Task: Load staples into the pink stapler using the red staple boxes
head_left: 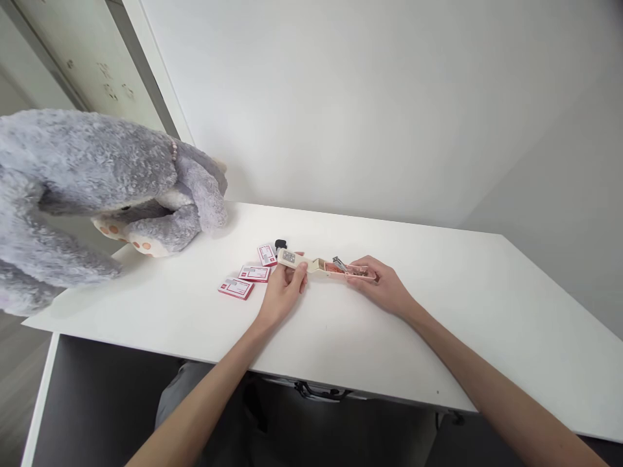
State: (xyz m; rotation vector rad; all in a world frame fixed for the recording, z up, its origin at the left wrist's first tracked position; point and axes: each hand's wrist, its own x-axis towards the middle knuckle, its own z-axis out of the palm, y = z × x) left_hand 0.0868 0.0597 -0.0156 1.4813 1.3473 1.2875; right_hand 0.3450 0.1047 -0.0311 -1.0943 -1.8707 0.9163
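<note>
A cream and pink stapler (318, 264) is spread open lengthwise between my hands, just over the white table. My left hand (285, 285) grips its cream end, thumb on top and fingers beneath. My right hand (382, 283) is closed around the pink end. A small silver metal piece (339, 263) sticks up from the stapler near my right fingertips. By my left hand lie three small red-and-white boxes (236, 287), fanned out in a slanting row. Just behind the stapler's cream end is a small black object (281, 245), partly hidden and too small to name.
The white table (389, 350) runs along a pale wall (341, 117). A large grey plush toy (107, 162) leans over the table's left end. Below the front edge there is a black handle (321, 392), with a dark space around it.
</note>
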